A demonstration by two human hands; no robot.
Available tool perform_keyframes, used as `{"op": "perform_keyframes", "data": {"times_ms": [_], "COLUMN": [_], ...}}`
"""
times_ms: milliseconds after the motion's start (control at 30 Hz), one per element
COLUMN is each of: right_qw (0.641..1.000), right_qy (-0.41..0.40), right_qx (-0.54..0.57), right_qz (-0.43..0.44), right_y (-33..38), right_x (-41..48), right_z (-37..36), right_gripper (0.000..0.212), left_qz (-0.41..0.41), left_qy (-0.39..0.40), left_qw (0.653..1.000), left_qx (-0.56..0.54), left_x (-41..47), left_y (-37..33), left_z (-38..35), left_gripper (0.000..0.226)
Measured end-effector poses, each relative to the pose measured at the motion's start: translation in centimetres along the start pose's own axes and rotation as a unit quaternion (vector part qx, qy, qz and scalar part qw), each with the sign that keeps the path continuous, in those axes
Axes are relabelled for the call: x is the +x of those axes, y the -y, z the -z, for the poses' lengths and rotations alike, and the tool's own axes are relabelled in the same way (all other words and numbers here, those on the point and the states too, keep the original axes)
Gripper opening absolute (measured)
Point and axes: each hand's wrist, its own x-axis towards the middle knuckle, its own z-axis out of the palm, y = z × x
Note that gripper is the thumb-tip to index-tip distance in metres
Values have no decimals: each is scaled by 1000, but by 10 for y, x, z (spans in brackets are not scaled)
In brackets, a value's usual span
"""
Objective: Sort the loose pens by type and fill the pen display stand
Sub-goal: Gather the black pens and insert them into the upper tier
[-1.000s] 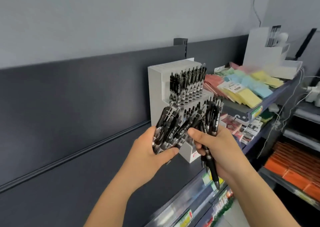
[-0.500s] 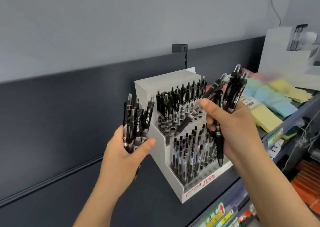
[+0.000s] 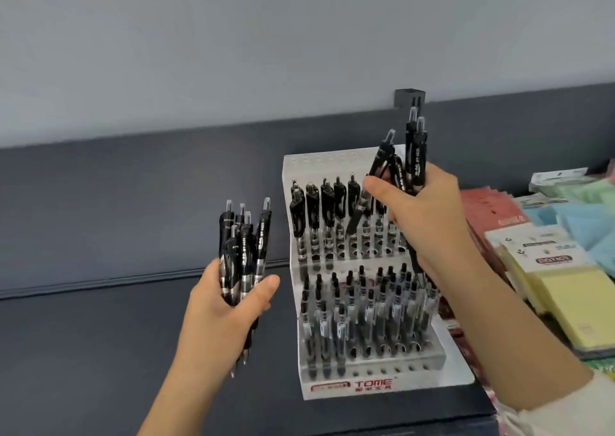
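- Spanning the background, a dark grey panel (image 3: 133, 219) runs under a pale wall, with a dark shelf (image 3: 100, 369) below it.
- A white two-tier pen display stand (image 3: 332, 166) sits on the shelf right of centre, with "TOME" printed on its front edge.
- Pads of yellow sticky notes (image 3: 579, 305) and red notebooks (image 3: 492, 202) lie just right of the stand.
- The stand's upper tier holds an upright row of black pens (image 3: 327, 209) with open holes in front of them. The lower tier is packed with clear-barrelled pens (image 3: 366, 309).
- The person's right hand (image 3: 429, 222) is raised in front of the upper tier, fingers curled around a clutch of black pens (image 3: 416, 156), clicker ends up.
- The left hand (image 3: 226, 315), left of the stand and apart from it, grips a bundle of black pens (image 3: 244, 242) upright, tips poking out below the palm.
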Motion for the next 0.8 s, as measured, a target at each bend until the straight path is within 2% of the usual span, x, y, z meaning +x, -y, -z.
{"op": "perform_keyframes", "data": {"times_ms": [233,500,800], "right_qw": [997,985,966], "right_qy": [55,92,149], "right_qx": [-52,-143,-210], "right_qz": [17,-2,-39], "right_y": [-9,-16,-26], "right_x": [6,8,4], "right_z": [-6,-13,-17], "right_gripper": [13,24,26], "left_qz": [0,3,-11], "left_qy": [-35,-31,-12], "left_qw": [999,999,1000], "left_qx": [4,-10,-17], "left_x": [-7,4,10], "left_y": [-3,-5,-3], "left_z": [-5,-6,-11], "left_gripper": [17,17,17]}}
